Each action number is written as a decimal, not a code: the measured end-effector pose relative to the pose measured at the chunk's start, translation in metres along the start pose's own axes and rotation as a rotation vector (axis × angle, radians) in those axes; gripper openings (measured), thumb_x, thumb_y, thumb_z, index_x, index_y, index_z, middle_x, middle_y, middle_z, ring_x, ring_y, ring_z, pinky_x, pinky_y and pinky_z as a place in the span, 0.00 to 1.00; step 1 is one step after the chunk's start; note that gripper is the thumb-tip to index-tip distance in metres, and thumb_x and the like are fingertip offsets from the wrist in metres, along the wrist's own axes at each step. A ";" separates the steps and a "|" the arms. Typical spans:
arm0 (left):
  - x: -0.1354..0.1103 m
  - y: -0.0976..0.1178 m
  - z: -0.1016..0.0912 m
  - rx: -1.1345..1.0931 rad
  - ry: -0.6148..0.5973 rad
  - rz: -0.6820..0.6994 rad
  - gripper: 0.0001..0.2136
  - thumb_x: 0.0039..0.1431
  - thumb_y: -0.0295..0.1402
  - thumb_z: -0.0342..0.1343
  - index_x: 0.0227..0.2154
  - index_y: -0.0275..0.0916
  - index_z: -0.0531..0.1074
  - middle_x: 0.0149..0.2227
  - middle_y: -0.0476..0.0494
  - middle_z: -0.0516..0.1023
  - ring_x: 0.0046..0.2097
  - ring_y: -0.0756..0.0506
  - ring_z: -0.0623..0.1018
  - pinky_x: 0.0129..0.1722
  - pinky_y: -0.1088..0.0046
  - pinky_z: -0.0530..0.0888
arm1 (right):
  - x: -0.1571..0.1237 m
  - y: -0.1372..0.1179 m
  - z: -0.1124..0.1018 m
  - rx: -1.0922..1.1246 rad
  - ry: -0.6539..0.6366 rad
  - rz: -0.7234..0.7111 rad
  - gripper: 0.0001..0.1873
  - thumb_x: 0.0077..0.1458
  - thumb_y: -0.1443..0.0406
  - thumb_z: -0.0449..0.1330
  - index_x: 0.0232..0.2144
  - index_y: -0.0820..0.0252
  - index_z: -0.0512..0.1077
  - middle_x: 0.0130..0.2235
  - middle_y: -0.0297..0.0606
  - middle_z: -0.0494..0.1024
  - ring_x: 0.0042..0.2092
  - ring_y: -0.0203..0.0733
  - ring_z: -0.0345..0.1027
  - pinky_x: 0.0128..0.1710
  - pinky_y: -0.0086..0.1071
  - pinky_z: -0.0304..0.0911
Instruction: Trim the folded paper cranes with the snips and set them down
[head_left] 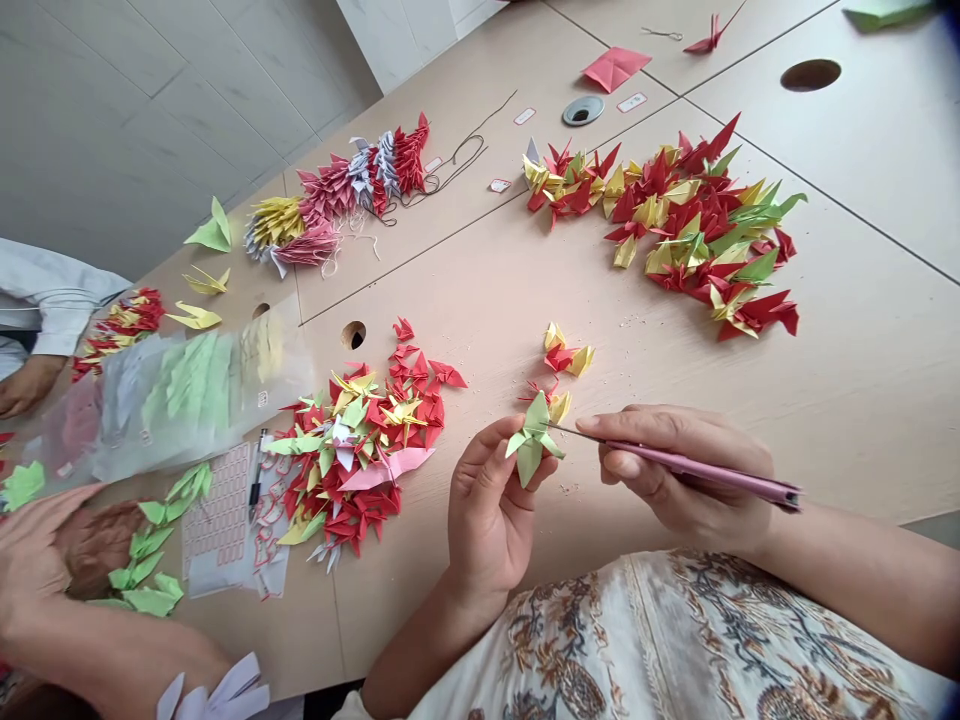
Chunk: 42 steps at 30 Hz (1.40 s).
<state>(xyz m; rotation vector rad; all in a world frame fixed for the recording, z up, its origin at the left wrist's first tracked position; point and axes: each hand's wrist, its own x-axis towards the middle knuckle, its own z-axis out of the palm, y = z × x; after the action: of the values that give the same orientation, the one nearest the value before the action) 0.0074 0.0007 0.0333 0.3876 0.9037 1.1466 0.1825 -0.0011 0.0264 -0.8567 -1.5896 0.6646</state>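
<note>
A light green folded paper crane (530,440) is pinched between the thumb and fingers of my left hand (491,490), its points spread toward me. My right hand (675,470) closes around a slim pink-handled tool (697,474) with a thin, dark metal point; I cannot make out its exact kind. The point reaches the middle of the green crane. Just beyond my left fingertips lie several small red and yellow paper cranes (568,357). To the left of my left hand is a mixed pile of paper cranes (367,450), mostly red, with some green and yellow.
A spread of red, yellow and green cranes (682,215) lies at the far right. Strung cranes (337,200) with loose cord rest at the back left. Plastic bags (195,390), a label sheet (217,515) and a pen (257,475) lie left, near other people's arms. Table holes (353,334) interrupt the surface.
</note>
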 end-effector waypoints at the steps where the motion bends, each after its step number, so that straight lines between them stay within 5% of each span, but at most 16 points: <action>1: 0.000 0.000 0.000 0.004 0.004 0.013 0.09 0.49 0.34 0.76 0.35 0.45 0.86 0.34 0.51 0.88 0.35 0.52 0.87 0.39 0.85 0.83 | -0.002 0.001 0.000 0.016 0.009 0.014 0.12 0.69 0.66 0.60 0.53 0.56 0.76 0.38 0.40 0.86 0.31 0.34 0.79 0.31 0.26 0.74; 4: 0.001 -0.001 0.001 0.011 0.007 0.053 0.09 0.50 0.32 0.76 0.35 0.45 0.85 0.34 0.53 0.88 0.36 0.52 0.87 0.40 0.84 0.83 | -0.007 0.002 -0.002 0.062 0.022 0.040 0.14 0.68 0.66 0.61 0.54 0.55 0.77 0.39 0.40 0.86 0.31 0.35 0.79 0.32 0.27 0.75; 10: 0.002 -0.002 -0.001 0.011 -0.020 0.064 0.09 0.52 0.31 0.74 0.36 0.46 0.82 0.34 0.54 0.87 0.36 0.53 0.87 0.40 0.83 0.82 | -0.006 -0.002 0.000 0.213 -0.021 0.045 0.09 0.70 0.66 0.57 0.47 0.56 0.77 0.24 0.30 0.76 0.21 0.32 0.70 0.24 0.25 0.69; 20: 0.000 -0.003 -0.002 0.030 -0.029 0.064 0.10 0.53 0.31 0.74 0.35 0.47 0.80 0.42 0.53 0.87 0.41 0.54 0.86 0.42 0.84 0.81 | 0.003 -0.009 0.005 0.248 -0.087 0.260 0.10 0.72 0.58 0.55 0.41 0.58 0.69 0.25 0.31 0.76 0.20 0.31 0.68 0.18 0.22 0.66; 29: 0.000 -0.004 0.000 0.055 -0.027 0.055 0.12 0.51 0.31 0.75 0.35 0.45 0.79 0.39 0.53 0.85 0.37 0.54 0.84 0.39 0.83 0.80 | 0.001 0.000 0.006 0.068 -0.064 0.061 0.07 0.64 0.69 0.62 0.44 0.56 0.72 0.32 0.33 0.80 0.30 0.34 0.75 0.30 0.26 0.71; 42: -0.002 -0.006 -0.003 0.135 0.012 0.101 0.11 0.53 0.35 0.73 0.34 0.44 0.76 0.38 0.51 0.83 0.37 0.52 0.82 0.39 0.79 0.80 | 0.002 0.002 0.005 -0.070 -0.102 -0.050 0.10 0.62 0.72 0.59 0.45 0.56 0.70 0.30 0.33 0.79 0.28 0.33 0.74 0.29 0.25 0.69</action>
<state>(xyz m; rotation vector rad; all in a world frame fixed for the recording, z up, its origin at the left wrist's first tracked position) 0.0086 -0.0039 0.0287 0.5422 0.9840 1.1844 0.1775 0.0024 0.0250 -0.8427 -1.7294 0.6287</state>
